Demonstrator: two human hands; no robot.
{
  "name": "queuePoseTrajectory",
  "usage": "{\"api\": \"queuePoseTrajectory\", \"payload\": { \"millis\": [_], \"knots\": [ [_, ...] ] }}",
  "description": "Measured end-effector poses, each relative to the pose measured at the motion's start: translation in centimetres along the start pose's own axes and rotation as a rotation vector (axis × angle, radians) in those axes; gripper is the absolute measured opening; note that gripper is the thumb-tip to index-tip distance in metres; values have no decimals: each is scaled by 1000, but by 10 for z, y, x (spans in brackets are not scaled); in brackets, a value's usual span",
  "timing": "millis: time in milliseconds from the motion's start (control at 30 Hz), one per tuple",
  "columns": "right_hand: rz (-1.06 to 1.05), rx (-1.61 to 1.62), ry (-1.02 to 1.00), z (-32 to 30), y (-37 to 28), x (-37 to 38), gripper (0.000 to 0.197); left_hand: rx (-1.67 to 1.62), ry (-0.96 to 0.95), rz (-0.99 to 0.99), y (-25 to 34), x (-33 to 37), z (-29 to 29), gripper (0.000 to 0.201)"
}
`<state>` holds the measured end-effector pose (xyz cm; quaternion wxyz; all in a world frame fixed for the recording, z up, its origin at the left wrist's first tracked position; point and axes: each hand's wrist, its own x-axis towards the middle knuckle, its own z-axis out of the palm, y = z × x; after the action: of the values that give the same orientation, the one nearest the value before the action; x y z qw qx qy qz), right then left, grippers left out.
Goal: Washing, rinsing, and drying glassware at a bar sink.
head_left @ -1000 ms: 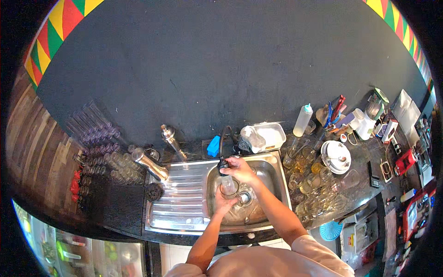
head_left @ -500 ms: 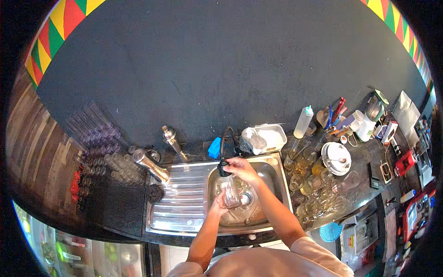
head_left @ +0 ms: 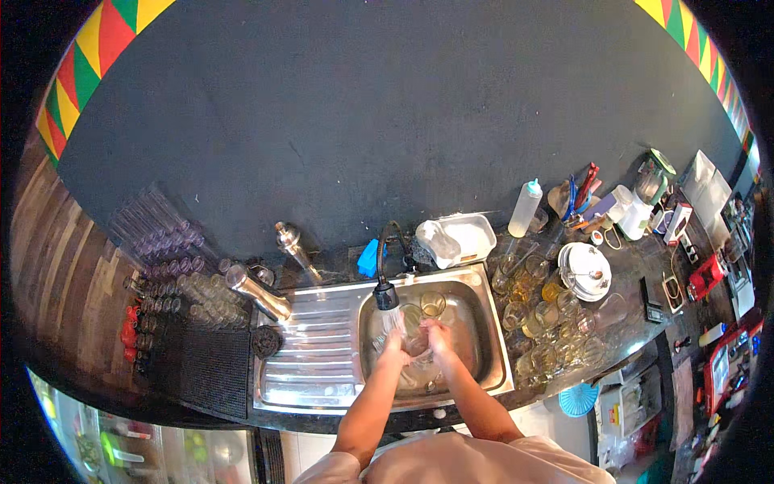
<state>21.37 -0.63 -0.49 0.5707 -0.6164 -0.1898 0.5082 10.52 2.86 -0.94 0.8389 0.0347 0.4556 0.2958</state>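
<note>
Water streams from the black faucet head (head_left: 387,297) over the sink (head_left: 489,355). Just below it, my left hand (head_left: 392,348) is closed around a clear glass (head_left: 416,345), its fingers under the stream. My right hand (head_left: 438,335) grips the same glass from the other side, its fingers curled in. The glass is blurred and partly covered by my hands. Behind my right hand, a second glass (head_left: 433,304) rests in the basin near its back edge.
Left of the basin runs a ribbed drainboard (head_left: 310,347), with a steel shaker (head_left: 258,292) and a black mat (head_left: 214,371) beyond. Several used glasses (head_left: 548,323) crowd the right counter beside stacked white plates (head_left: 584,272). A white tub (head_left: 468,239) and blue box (head_left: 368,258) stand behind.
My right hand has let go of the faucet head and come down to the glass. The faucet head hangs free, slightly lower left. A second glass now shows in the basin.
</note>
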Motion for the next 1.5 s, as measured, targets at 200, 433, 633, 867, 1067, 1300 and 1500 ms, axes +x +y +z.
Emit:
{"api": "queuePoseTrajectory", "payload": {
  "millis": [200, 433, 633, 867, 1067, 1300, 1500],
  "knots": [
    [-41, 108, -102, -6, -2, -10, 20, 50, -153, 186, -11, -29, 29, 54],
    [413, 504, -395, 30, 4, -11, 17, -135, -325, 331, 3, -46, -32, 62],
    [-46, 30, -146, 71, 26, 26, 22, -132, -173, 329, 19, -69, -49, 63],
    [395, 485, -468, 58, -40, -17, 25, -94, -245, 294, 19, -83, -41, 61],
    [102, -18, 74, 32, 17, 18, 26, -58, -212, 246, -3, -67, -23, 74],
    [106, 125, -204, -15, 29, -6, 13, -250, -795, 94, -20, -30, -43, 94],
    [284, 422, -239, -21, 0, -17, 11, -389, -1060, 21, -18, -31, -21, 98]
  ]
}}
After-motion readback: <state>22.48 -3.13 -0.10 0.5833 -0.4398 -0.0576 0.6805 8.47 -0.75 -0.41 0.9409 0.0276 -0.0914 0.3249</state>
